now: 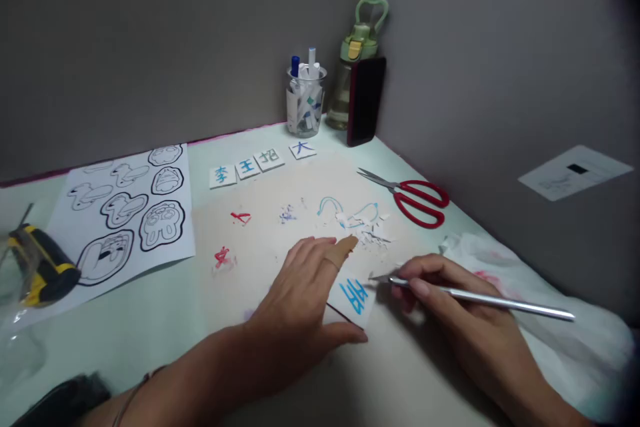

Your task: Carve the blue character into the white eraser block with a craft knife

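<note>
Pinning a small white tile [346, 312] with a blue character to a pale board [255, 240], the left hand [305, 293] lies over it, fingers along the far side and thumb at the near edge; one finger wears a tan bandage [340, 252]. The right hand [445, 300] grips a slim silver craft knife [500, 302] like a pen, its blade just beside the tile's right side. The board lies on a pale green tabletop [145, 320] and carries red and purple marks, a blue curved outline and, beyond the left hand, a scatter of white shavings [373, 237]. Four lettered tiles [270, 159] stand in a loose row past these marks, the rightmost set a little apart. Red-handled scissors [420, 203] lie to the right, near a crumpled white cloth [505, 267] with pinkish stains. On the left is a sheet of cartoon outlines [135, 213], with a black-and-yellow tool [45, 267] at its edge. Plain grey walls [200, 33] meet behind the far corner, where a clear cup of pens [305, 107], a green-topped bottle [340, 93] and an upright dark phone [369, 103] stand close together. A pale card [575, 173] shows on the right wall.
</note>
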`<state>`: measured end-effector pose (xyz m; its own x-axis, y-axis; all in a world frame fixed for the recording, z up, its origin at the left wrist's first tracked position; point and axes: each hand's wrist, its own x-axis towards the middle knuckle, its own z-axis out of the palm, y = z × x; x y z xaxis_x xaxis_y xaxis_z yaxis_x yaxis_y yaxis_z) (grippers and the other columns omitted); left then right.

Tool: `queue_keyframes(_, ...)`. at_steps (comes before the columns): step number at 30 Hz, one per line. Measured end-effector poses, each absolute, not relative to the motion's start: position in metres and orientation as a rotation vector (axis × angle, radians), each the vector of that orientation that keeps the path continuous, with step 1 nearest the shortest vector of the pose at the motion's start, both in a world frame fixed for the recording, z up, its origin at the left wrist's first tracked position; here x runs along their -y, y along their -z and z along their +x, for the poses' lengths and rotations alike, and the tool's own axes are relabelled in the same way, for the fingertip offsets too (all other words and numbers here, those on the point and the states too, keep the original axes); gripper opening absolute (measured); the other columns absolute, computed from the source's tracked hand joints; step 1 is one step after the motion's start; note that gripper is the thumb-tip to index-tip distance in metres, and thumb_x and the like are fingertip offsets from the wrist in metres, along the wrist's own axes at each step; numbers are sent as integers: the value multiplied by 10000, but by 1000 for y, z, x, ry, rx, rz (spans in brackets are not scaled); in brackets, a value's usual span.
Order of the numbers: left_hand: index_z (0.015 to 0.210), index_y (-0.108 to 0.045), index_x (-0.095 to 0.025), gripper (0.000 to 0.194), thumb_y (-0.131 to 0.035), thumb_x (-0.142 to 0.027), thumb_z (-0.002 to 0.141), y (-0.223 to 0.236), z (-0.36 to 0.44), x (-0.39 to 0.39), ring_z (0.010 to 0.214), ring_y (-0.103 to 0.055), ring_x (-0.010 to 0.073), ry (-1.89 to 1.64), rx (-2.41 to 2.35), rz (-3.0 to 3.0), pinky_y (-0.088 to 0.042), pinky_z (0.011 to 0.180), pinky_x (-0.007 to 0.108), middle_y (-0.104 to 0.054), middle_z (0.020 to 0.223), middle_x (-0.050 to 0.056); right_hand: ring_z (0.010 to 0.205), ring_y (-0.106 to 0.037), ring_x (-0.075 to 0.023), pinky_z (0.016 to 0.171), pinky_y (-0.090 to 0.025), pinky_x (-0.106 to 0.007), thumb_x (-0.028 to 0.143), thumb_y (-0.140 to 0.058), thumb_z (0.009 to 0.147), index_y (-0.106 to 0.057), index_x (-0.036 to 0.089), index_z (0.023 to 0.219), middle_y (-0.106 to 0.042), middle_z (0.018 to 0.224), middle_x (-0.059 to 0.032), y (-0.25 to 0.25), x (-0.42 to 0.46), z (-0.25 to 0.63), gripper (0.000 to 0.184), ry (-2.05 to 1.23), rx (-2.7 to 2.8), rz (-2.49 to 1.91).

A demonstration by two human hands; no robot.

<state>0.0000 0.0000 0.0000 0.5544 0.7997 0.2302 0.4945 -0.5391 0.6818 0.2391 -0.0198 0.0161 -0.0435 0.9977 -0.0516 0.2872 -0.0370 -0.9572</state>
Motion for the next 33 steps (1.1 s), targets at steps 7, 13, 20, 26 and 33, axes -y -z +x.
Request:
queue_keyframes(7, 1527, -243, -110, 1090, -889, -479, 730, -5, 15, 10, 1306, -496, 395, -756, -1207, 2358, -252, 1193, 723, -556, 1299, 196, 541, -587, -129, 504, -466, -217, 450, -686, 911, -713, 262, 794, -651, 613, 24, -29, 19, 234, 223, -891, 1523, -1530)
queue_keyframes(13, 1537, -246, -145, 875, -653, -106, 763, -1, 12, 13, 1378, -456, 320, -760, -1225, 2341, -258, 1246, 619, -526, 1387, 161, 618, -693, -154, 557, -550, -228, 475, -614, 965, -765, 272, 947, -783, 776, -19, -24, 18, 230, 253, -910, 1486, -1545)
queue_keyframes(20, 1526, -259, -156, 805, -599, -96, 799, 1, 4, 8, 1368, -470, 311, -787, -1174, 2303, -265, 1239, 628, -572, 1366, 150, 695, -739, -137, 651, -582, -209, 407, -549, 1020, -693, 319, 1160, -804, 838, 15, -18, 24, 229, 219, -773, 1652, -1509)
queue_keyframes(26, 1520, -271, -194, 786, -593, -58, 816, 1, -3, 3, 1399, -431, 273, -732, -1055, 2251, -171, 1279, 587, -596, 1390, 87, 796, -718, -141, 681, -564, -214, 343, -570, 1009, -764, 349, 1053, -767, 906, 7, -25, 24, 233, 199, -620, 1805, -1367)
queue_keyframes(33, 1533, -299, -207, 801, -650, -53, 830, 1, -5, 2, 1297, -470, 232, -720, -1044, 2134, -394, 1155, 418, -574, 1391, 70, 524, -620, -127, 466, -484, -206, 356, -619, 934, -710, 268, 864, -690, 657, 25, -32, 25, 224, 144, -763, 1679, -1580)
